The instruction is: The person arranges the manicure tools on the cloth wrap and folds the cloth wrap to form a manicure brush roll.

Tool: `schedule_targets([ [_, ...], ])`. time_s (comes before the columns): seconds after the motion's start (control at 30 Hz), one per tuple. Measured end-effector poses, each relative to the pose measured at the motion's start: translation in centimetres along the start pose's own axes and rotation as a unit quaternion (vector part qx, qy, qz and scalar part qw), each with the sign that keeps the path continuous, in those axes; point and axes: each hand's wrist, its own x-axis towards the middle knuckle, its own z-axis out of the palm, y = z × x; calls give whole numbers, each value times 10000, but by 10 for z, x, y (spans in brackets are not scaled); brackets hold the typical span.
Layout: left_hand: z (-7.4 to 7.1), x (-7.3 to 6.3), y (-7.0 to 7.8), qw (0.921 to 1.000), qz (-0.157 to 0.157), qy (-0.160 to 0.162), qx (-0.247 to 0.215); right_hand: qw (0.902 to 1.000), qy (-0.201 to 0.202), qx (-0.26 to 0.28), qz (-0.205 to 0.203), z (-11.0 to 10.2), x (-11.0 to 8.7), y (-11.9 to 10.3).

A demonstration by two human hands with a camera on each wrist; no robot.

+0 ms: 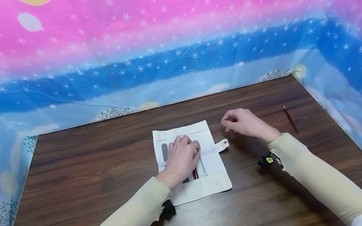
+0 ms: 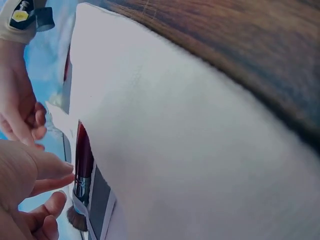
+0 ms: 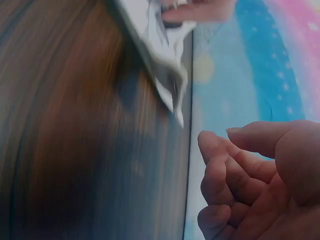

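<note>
A white fabric tool pouch (image 1: 201,188) lies unfolded on the wooden table, a snap strap (image 1: 222,145) sticking out at its right. My left hand (image 1: 181,159) rests over its middle, fingers loosely bent across the tools and gripping none. Under and beside that hand show a grey flat tool (image 1: 164,151), a dark red handle and a thin silver tool (image 1: 203,166). The left wrist view shows a dark red brush (image 2: 84,162) with dark bristles, close to the fingertips. Right of the pouch, my right hand (image 1: 246,122) hovers with loosely curled fingers around nothing.
A slim dark red tool (image 1: 290,119) lies by itself on the table (image 1: 97,176), to the right of my right hand. A printed pink and blue cloth (image 1: 172,62) stands around the back and sides of the table.
</note>
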Motion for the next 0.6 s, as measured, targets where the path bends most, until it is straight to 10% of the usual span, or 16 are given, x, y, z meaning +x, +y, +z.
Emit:
schedule_targets([
  [0.6, 2, 7, 4, 9995, -42, -294, 124, 9884, 926, -1052, 586, -61, -44, 96],
])
